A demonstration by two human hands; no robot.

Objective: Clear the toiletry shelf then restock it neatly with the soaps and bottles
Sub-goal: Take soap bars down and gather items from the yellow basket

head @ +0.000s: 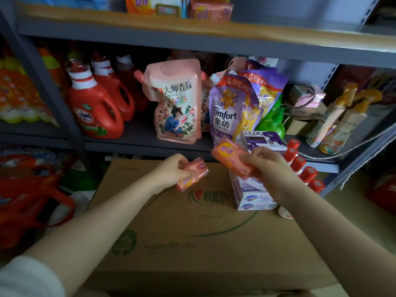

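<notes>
While each hand grips one pink soap bar, the left hand (174,170) curled around its bar (192,176) and the right hand (264,168) pinching its bar (230,157) just beyond the fingertips, above the cardboard box (192,232), restocking appears underway, and the next move likely calls for placing both neatly on the shelf (139,144).

We've got a soap bar (194,175) left, another (230,158) right, both above the cardboard box (192,232), shelf (147,144) behind.

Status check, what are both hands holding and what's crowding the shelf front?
Left hand grips a pink soap pack. Right hand grips another pink soap pack. LUX box and Comfort pouch at shelf front.
</notes>
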